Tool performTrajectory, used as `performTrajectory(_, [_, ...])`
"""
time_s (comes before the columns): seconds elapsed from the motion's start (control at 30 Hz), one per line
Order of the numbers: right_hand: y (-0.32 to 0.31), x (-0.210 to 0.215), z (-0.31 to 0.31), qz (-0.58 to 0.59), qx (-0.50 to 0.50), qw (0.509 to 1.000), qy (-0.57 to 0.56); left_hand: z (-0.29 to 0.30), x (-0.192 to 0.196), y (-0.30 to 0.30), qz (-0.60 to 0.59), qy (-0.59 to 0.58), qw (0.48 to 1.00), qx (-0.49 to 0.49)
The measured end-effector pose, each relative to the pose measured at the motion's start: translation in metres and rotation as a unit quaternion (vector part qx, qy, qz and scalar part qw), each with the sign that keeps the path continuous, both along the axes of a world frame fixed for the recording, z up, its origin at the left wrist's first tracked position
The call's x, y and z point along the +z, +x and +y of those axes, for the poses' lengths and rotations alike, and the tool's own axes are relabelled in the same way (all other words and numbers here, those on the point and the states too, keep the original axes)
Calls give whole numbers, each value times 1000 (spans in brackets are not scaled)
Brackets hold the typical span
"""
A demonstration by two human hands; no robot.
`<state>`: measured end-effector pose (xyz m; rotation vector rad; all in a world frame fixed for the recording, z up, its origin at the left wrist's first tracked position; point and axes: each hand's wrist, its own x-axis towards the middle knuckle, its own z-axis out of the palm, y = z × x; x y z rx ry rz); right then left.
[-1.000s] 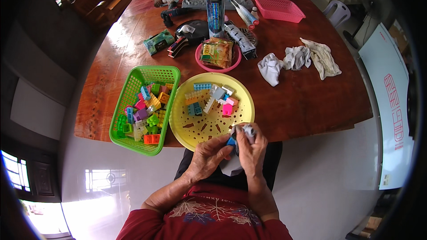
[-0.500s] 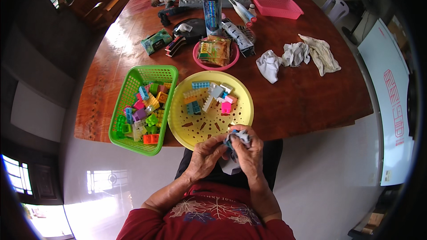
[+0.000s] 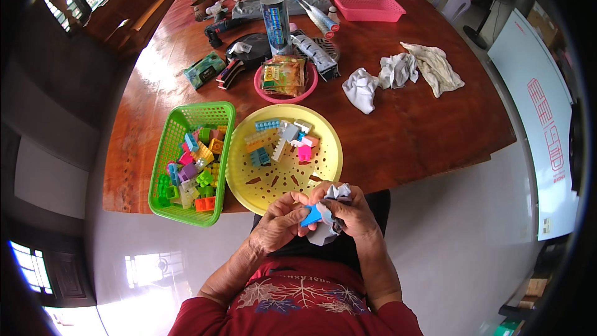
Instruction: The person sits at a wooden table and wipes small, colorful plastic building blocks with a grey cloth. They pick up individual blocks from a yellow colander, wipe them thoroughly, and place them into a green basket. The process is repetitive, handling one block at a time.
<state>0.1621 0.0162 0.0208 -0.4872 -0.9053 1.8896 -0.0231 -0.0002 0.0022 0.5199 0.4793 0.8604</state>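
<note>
In front of my lap, at the near rim of the yellow perforated basin (image 3: 244,193), both my hands are close together. My left hand (image 3: 278,227) pinches a bright blue building block (image 3: 311,215) between thumb and fingers. Around a bunched grey cloth (image 3: 337,193) my right hand (image 3: 356,214) is closed, and the cloth presses against the block's right side. Part of the cloth hangs below the fingers. Inside the basin lie several toy blocks, among them a pink block (image 3: 304,153) and a light blue block (image 3: 267,125).
Left of the basin stands a green basket (image 3: 226,143) of mixed blocks. Beyond are a pink bowl (image 3: 260,88) with packets, a tall can (image 3: 275,25) and a black package (image 3: 320,53). White cloths (image 3: 360,91) lie to the right, a pink tray (image 3: 367,6) farther back.
The blue block now shows between my hands, where the cloth mostly covered it before. My left hand has shifted slightly down from the cloth. The whole view has turned a little.
</note>
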Motion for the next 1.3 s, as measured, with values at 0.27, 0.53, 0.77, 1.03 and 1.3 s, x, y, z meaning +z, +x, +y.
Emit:
performTrajectory(0.27, [-6,-14,11,48,-245,963,-97,2,3,9,24,20,999,12])
performTrajectory(0.53, [-41,-28,-6,-185,-418,884,100,7,7,56,222,155,943,193])
performTrajectory(0.77, [-25,-36,3,-221,-403,878,131,6,-5,66,332,175,914,155])
performTrajectory(1.03, [-26,-9,10,-327,-496,777,209,21,11,77,315,234,902,179])
performTrajectory(1.3, [-27,-18,-18,-464,-405,722,317,32,13,69,72,68,984,151])
